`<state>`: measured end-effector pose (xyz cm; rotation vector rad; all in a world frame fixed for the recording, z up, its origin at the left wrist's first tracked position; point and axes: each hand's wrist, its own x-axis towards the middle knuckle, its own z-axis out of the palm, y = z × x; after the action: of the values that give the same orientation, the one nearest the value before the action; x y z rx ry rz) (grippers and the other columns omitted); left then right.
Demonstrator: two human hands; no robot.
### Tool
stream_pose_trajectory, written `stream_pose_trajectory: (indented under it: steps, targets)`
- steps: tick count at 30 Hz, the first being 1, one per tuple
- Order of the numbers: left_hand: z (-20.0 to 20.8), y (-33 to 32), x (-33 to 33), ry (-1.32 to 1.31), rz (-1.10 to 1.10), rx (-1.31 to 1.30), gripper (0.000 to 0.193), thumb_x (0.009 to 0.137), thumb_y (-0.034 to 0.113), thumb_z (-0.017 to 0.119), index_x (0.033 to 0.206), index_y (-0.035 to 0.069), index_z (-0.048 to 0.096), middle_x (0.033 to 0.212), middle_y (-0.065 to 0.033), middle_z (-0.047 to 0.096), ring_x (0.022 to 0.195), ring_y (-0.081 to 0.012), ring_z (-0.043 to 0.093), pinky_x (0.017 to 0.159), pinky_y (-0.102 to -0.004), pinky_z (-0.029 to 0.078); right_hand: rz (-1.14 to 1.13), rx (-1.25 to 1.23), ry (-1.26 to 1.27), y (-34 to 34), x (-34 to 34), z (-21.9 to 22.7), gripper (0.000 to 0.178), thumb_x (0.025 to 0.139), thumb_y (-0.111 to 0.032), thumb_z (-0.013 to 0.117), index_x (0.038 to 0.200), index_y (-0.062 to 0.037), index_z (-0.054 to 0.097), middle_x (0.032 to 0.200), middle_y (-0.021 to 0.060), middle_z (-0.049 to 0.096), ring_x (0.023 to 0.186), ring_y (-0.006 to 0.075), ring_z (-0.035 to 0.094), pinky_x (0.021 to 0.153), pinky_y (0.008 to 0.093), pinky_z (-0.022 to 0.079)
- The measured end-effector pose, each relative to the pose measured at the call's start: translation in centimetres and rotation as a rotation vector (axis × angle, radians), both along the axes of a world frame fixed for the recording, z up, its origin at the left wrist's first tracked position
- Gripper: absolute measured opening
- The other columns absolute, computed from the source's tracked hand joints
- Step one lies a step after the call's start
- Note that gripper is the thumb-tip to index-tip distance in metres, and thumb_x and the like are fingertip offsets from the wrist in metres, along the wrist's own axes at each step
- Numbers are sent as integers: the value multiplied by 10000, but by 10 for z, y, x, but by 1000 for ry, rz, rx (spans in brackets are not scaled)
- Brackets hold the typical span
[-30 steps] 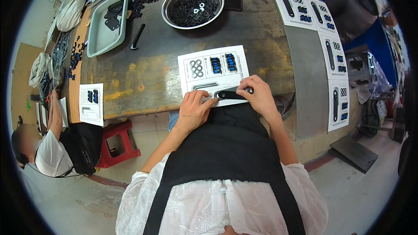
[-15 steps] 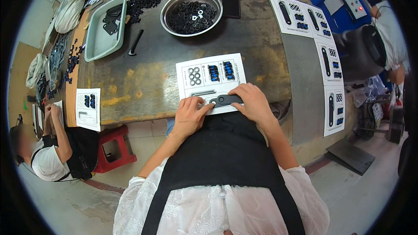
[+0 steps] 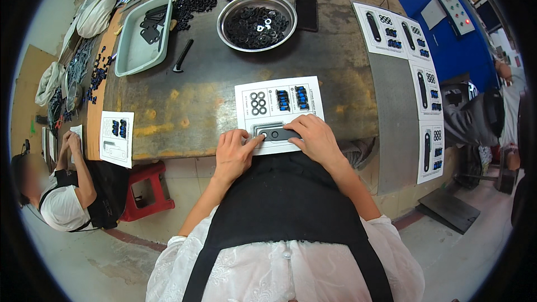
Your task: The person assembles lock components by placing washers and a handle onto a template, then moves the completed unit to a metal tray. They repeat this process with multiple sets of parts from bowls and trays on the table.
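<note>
A flat black plate with rounded ends and holes (image 3: 278,134) lies level over the lower part of a white printed card (image 3: 243,98) at the table's near edge. At the plate's left end, the fingertips of my left hand (image 3: 234,156) press together on it. My right hand (image 3: 318,141) grips its right end between thumb and fingers. On the card above the plate are several dark washers (image 3: 258,103) and two groups of black-and-blue bolts (image 3: 292,99). A bent hex key (image 3: 267,125) shows just behind the plate.
Beyond the card stand a steel bowl of black washers (image 3: 221,36) and a pale green tray (image 3: 119,61) with black plates. A black-handled tool (image 3: 183,56) and a phone (image 3: 306,13) lie nearby. More filled cards (image 3: 428,162) line the right side. Another person (image 3: 64,207) sits at left.
The black plate has shifted slightly left on the card and lies more level. Both hands moved a little left with it. The person at the right has shifted posture.
</note>
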<state>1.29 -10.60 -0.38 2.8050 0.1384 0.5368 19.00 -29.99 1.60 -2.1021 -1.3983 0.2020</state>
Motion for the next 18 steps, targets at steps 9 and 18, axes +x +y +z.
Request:
stream_pose_trajectory:
  steps: [9, 18]
  targets:
    - [2, 3, -2, -24, 6, -26, 496, 738, -16, 666, 1169, 222, 731, 968, -48, 553, 920, -269, 547, 804, -388, 426, 4, 27, -12, 2, -2, -6, 371, 748, -153, 812, 1090, -115, 674, 1040, 27, 623, 986, 237, 606, 852, 359, 498]
    - [-9, 26, -11, 99, 462, -1121, 337, 992, 57, 528, 1316, -29, 556, 1084, -127, 676, 921, -202, 659, 810, -316, 539, -497, 181, 464, -41, 3, -13, 402, 983, -111, 573, 1375, -32, 529, 1275, 178, 607, 1132, 332, 615, 971, 407, 481]
